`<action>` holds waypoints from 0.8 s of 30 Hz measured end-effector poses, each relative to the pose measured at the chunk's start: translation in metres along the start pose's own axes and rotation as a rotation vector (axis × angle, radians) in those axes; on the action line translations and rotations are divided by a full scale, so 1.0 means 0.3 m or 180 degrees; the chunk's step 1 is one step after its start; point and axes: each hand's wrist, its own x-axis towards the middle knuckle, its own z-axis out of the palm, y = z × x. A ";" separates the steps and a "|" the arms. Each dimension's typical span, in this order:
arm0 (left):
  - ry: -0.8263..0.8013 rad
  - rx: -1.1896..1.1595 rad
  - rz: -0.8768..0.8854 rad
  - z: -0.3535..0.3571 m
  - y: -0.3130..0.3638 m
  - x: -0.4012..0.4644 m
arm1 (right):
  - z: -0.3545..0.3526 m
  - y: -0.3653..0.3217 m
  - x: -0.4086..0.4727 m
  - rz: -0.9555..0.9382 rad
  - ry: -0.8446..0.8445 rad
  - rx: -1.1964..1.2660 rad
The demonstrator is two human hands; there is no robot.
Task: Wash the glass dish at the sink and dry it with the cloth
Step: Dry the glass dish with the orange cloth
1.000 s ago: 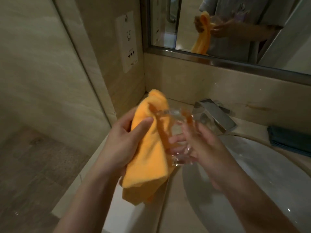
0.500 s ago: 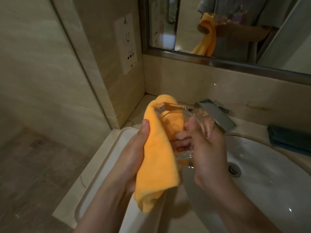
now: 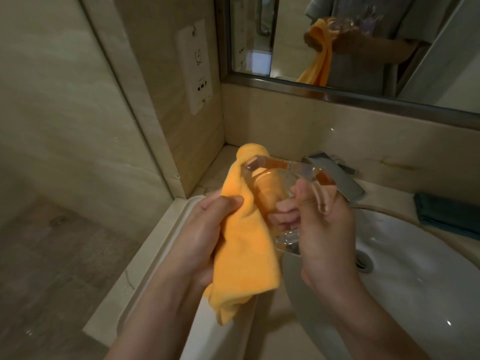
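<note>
A clear, thick-rimmed glass dish (image 3: 279, 179) is held tilted above the left edge of the white sink (image 3: 415, 287). My right hand (image 3: 324, 229) grips it from the right, thumb on its near face and fingers curled under. My left hand (image 3: 205, 235) is closed on an orange cloth (image 3: 249, 253), whose upper part is pressed against the dish's left side and shows through the glass. The cloth's lower end hangs loose below my hands.
A chrome faucet (image 3: 335, 175) stands just behind the dish. The sink drain (image 3: 363, 261) lies to the right. A dark folded towel (image 3: 446, 211) rests on the counter at the far right. A white tray (image 3: 166, 250) sits left of the sink. A mirror (image 3: 363, 42) hangs above.
The dish has turned in my right hand, rim now tipped up toward the wall. My left hand with the cloth slid lower along the dish's left side.
</note>
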 end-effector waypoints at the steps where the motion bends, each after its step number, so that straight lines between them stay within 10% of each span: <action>1: 0.0033 -0.0154 -0.0090 0.007 -0.006 -0.005 | 0.002 0.003 -0.003 -0.0012 0.0078 0.0026; 16: 0.0083 -0.1033 -0.0084 0.065 -0.096 -0.022 | 0.047 0.010 -0.017 0.0074 0.0593 0.0547; 24: 0.0261 0.0448 0.0600 -0.014 0.056 0.002 | -0.078 -0.047 0.014 0.0782 -0.1203 -0.0303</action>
